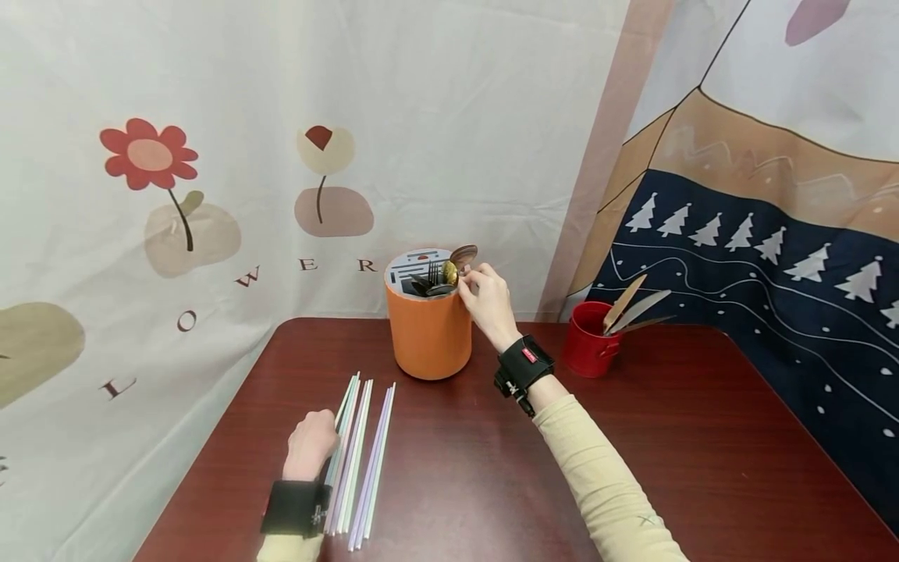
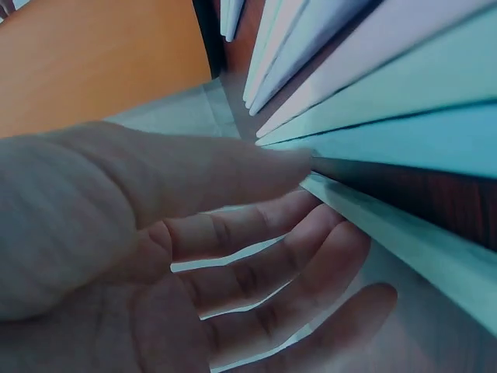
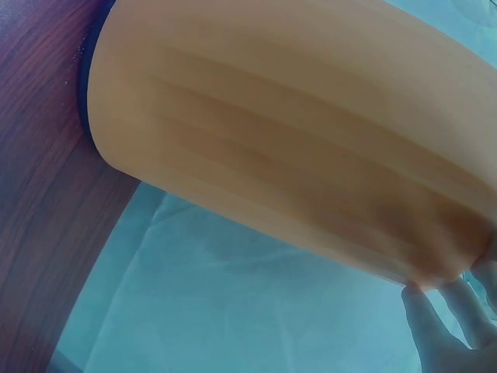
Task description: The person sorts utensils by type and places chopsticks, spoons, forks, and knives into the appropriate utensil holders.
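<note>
My left hand pinches a pale green chopstick between thumb and fingers, at the left side of a row of pastel chopsticks on the table. Up at the rim of an orange canister, my right hand pinches a spoon whose bowl points upward. Beside that spoon, a fork and a gold-coloured piece stick out of the slotted top. In the right wrist view the right fingertips are right at the canister's edge, and the spoon is hidden.
Right of the canister stands a small red bucket with several knives leaning out of it. A dark red wooden table carries everything. Printed cloth hangs behind it.
</note>
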A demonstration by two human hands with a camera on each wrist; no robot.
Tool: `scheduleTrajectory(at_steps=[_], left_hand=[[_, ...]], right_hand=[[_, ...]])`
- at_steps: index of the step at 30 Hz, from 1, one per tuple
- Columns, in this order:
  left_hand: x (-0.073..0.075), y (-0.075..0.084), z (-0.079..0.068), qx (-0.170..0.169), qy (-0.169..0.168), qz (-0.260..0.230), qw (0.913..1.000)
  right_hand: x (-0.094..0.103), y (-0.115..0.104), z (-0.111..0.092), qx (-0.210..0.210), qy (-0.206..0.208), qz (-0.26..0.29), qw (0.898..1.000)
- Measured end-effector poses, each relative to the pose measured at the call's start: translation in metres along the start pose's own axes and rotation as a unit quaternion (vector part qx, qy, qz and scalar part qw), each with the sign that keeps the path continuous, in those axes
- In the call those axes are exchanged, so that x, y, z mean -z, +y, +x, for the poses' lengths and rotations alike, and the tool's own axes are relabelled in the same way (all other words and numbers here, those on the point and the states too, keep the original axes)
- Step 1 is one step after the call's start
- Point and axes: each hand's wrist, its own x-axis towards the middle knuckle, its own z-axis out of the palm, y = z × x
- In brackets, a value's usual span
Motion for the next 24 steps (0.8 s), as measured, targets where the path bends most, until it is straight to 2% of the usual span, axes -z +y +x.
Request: scheduleTrajectory(at_steps=[13,18,24], left_hand=[[-0.0005,-0.0046,0.0028,0.001,0.002,-0.006,1.0],[-0.0002,-0.0062,0.0039,0.005,-0.005,-0.006,1.0],[0.0013,-0.0064,0.0032,0.012,-0.026,-0.028,0.9992]], right_hand=[[0.0012,-0.0016,0.0,-0.005,-0.005,0.004,1.0],[0.0002,-0.0014,-0.0001,-0.002,-0.002,0.002,1.0],[-0.0002,-0.0013,-0.0002,-0.003,-0.004,-0.004,1.0]])
